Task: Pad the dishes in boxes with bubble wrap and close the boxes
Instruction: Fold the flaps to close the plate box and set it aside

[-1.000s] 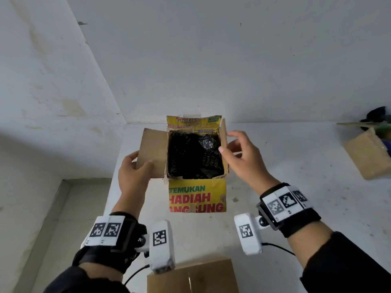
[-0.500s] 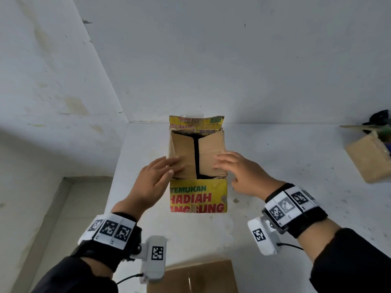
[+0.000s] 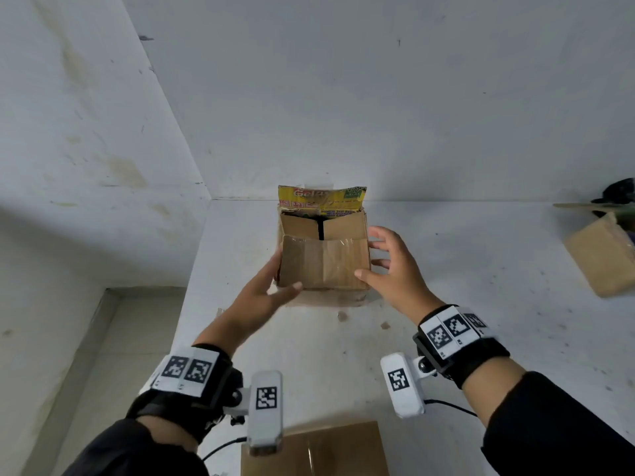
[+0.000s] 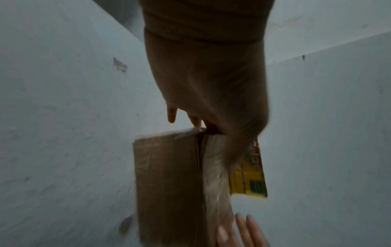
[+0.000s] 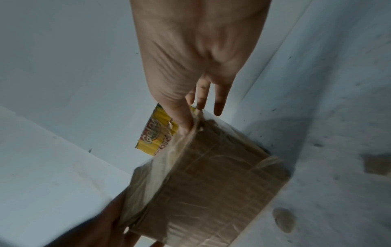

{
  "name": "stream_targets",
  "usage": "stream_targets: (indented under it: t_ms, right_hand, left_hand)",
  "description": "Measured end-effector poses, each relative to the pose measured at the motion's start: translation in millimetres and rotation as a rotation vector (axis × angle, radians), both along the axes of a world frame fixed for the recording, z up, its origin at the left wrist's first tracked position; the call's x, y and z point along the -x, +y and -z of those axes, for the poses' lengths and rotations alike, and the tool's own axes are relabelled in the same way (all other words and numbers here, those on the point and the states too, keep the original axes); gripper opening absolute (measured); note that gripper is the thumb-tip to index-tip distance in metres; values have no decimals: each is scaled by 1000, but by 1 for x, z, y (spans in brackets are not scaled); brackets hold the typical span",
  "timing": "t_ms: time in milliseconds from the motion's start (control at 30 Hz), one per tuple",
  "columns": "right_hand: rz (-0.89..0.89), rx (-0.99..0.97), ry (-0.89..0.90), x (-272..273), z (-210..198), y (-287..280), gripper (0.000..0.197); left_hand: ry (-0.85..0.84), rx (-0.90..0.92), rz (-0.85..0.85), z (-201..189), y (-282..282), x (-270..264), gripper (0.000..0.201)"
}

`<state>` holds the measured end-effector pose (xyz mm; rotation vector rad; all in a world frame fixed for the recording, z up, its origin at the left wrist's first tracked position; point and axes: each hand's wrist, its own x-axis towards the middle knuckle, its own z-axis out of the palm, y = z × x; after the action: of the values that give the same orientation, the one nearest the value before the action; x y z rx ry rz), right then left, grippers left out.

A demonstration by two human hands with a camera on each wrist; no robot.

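White counter [image 3: 481, 304]: left hand [image 3: 261, 297], right hand [image 3: 395, 269] splayed, thumbs pressing front flap [image 3: 323, 262] of box [image 3: 343, 226].

The box [image 3: 323, 249] is brown cardboard and stands upright on the white tabletop [image 3: 446, 338], close to the back wall [image 3: 378, 115]. Its two side flaps [image 3: 299, 226] lie folded in with a dark slit between them. The tape-covered near flap [image 3: 324, 269] is folded over their near part, and the yellow printed far flap [image 3: 321, 201] stands upright.
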<state>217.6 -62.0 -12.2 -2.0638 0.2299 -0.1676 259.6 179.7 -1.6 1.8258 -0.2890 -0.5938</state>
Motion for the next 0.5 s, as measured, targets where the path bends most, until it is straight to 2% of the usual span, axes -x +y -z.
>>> stream_targets:
  t_ms: [100, 200, 267, 367, 500]
  right_hand:
    - [-34, 38, 113, -7, -7, 4, 88]
    - [-64, 105, 180, -25, -18, 1, 113]
    - [-60, 154, 111, -42, -29, -2, 120]
    - [-71, 147, -3, -67, -44, -7, 111]
    - [-181, 288, -36, -80, -49, -8, 68]
  left_hand:
    - [-250, -105, 7, 15, -10, 8, 81]
    - [-235, -86, -83, 20, -17, 11, 82]
    - [-166, -60, -133, 20, -16, 9, 83]
    - [-114, -18, -128, 18, -14, 7, 87]
    - [-103, 20, -139, 17, -11, 5, 98]
